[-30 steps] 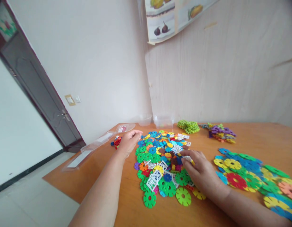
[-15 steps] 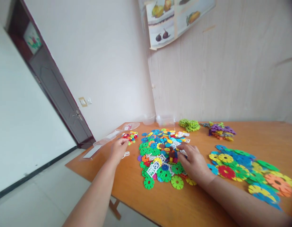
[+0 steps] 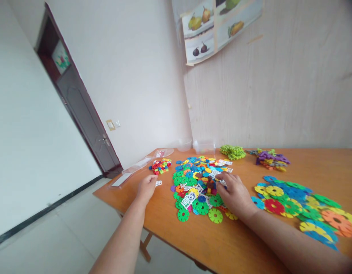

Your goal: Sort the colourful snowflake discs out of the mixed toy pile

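Observation:
My left hand (image 3: 147, 187) is over the left part of the table, its fingers curled closed; what they hold, if anything, is hidden. Just beside its fingertips lies a small white window-shaped piece (image 3: 158, 183). Behind that sits a small heap of red, yellow, blue and green building bricks (image 3: 160, 166). My right hand (image 3: 235, 194) rests at the right side of a large mixed pile of slotted plastic discs (image 3: 190, 180), thumb and index finger apart. White lattice pieces (image 3: 189, 199) and some dark bricks (image 3: 210, 186) lie among the discs, the bricks near the right fingertips.
More large coloured discs (image 3: 292, 201) spread to the right on the wooden table (image 3: 170, 224). Green interlocking pieces (image 3: 233, 151) and a purple and orange stack (image 3: 273, 159) stand behind. Clear plastic containers (image 3: 204, 146) sit by the wall, with a clear lid (image 3: 133, 167) along the left edge.
My left hand has drawn back from the small brick heap toward me. My right hand stays at the disc pile. The camera view has shifted slightly.

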### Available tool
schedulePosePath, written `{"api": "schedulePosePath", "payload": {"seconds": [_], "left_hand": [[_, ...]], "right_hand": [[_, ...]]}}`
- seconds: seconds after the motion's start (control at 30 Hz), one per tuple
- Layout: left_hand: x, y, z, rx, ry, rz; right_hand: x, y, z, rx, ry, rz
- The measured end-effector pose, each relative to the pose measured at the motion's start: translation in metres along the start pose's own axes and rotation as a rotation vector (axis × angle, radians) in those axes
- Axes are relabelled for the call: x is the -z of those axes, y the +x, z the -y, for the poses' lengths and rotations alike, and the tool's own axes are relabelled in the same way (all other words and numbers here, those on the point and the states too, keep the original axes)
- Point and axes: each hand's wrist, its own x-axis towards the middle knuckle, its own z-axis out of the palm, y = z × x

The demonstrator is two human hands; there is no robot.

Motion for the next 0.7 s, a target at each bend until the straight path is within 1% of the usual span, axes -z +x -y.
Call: {"api": "schedulePosePath", "payload": {"seconds": [0.1, 0.2, 0.3, 0.4, 0.57, 0.7], "left_hand": [[-0.0019, -0.0001, -0.0011, -0.019, 0.039, 0.077], [-0.0035, 0.0008, -0.0019, -0.093, 0.160, 0.110], [-0.0038, 0.0024, -0.0007, -0.134, 0.281, 0.098], [-0.0030, 0.0034, 0.0005, -0.106, 0.358, 0.065], [-0.0012, 0.0027, -0.0019, -0.076, 0.387, 0.040], [-0.0005, 0.0020, -0.0042, -0.071, 0.391, 0.025]], "right_hand": [[0.0001, 0.0003, -0.0001, -0.013, 0.001, 0.013], [0.0003, 0.0008, -0.0003, -0.014, 0.000, 0.016], [0.0000, 0.0015, -0.0014, -0.014, 0.012, 0.023], [-0.0010, 0.0021, -0.0033, -0.023, 0.018, 0.037], [-0.0021, 0.0028, -0.0057, -0.017, -0.001, 0.054], [-0.0012, 0.0030, -0.0052, -0.013, 0.010, 0.044]]}}
